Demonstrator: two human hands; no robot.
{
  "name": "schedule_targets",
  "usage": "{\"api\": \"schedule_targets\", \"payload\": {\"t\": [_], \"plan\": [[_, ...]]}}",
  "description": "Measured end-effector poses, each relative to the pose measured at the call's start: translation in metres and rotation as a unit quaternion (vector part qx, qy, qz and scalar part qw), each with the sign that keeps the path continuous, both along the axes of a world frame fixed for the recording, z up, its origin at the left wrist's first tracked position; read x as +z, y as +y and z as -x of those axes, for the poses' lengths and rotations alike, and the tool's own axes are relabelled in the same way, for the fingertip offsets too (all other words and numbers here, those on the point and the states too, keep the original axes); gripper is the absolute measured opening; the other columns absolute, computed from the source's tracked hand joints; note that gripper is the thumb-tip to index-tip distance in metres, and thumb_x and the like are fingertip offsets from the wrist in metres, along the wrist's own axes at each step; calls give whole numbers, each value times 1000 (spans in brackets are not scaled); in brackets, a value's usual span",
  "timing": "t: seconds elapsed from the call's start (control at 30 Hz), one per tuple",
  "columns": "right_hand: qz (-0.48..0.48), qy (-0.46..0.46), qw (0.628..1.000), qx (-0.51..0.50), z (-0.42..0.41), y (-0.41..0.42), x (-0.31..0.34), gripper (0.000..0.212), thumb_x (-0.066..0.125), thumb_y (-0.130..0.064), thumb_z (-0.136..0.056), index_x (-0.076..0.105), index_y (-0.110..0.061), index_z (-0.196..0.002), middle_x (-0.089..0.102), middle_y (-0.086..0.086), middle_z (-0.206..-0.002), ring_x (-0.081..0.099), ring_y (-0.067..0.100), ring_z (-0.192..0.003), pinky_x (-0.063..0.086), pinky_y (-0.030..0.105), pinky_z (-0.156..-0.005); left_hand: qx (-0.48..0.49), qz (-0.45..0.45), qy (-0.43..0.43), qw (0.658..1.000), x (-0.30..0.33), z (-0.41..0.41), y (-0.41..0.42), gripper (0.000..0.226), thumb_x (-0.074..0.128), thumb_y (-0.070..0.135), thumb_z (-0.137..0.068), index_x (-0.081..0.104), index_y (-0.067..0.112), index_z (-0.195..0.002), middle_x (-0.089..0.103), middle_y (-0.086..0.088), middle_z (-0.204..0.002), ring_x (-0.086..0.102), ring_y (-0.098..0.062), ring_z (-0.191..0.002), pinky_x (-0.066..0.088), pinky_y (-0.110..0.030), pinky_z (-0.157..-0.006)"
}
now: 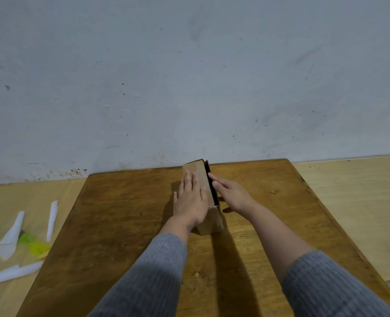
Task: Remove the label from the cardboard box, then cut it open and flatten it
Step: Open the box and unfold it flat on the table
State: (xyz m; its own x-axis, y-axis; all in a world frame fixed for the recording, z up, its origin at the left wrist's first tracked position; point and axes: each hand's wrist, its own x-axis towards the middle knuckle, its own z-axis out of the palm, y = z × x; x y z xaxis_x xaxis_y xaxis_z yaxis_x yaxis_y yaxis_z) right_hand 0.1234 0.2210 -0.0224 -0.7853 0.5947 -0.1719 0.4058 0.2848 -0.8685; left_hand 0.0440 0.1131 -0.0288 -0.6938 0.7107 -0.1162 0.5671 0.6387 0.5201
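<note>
At the far middle of the wooden worktop (125, 225), our left hand (190, 203) lies open and flat on the cardboard box (210, 221), while our right hand (231, 195), fingers straight, touches its open slit. To flatten it cleanly, we judge, press evenly along the creases, steadying both sides.

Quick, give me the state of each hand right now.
Left hand: open, fingers straight, pressing flat on the cardboard box.
Right hand: open, fingers straight, touching the box's right side, no grip on anything.
</note>
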Motion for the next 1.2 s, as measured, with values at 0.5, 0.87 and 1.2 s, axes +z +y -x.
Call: {"api": "schedule_targets", "payload": {"t": [0.5, 0.87, 1.2], "plan": [[55, -24, 997, 46, 5, 13, 12, 58, 52, -13, -94, 33, -34, -144, 60, 10, -124, 65, 25, -97, 61, 36, -69, -21, -12, -31, 999, 1, 9, 3, 84, 46, 50, -94, -4, 21, -154, -23, 3, -160, -4, -22, -149, 10, -43, -120], [-94, -48, 994, -4, -13, 18, 24, 54, 37, -8, -99, 26, -30, -147, 49, 15, -138, 61, 15, -87, 49, 17, -59, 60, -117, -95, 987, 6, 17, -27, 72, 45, 42, -97, 4, 27, -155, -12, 9, -162, 10, -24, -147, 29, -48, -114], [-79, -63, 995, -22, -17, -11, 6, 63, 50, -5, -95, 24, -27, -148, 41, 14, -147, 39, 25, -136, 42, 32, -101, 19, -18, 28, 999, -1, 17, -56, 66, 37, 48, -98, 6, 35, -154, -12, 0, -162, -12, -23, -148, 2, -50, -120]]}}
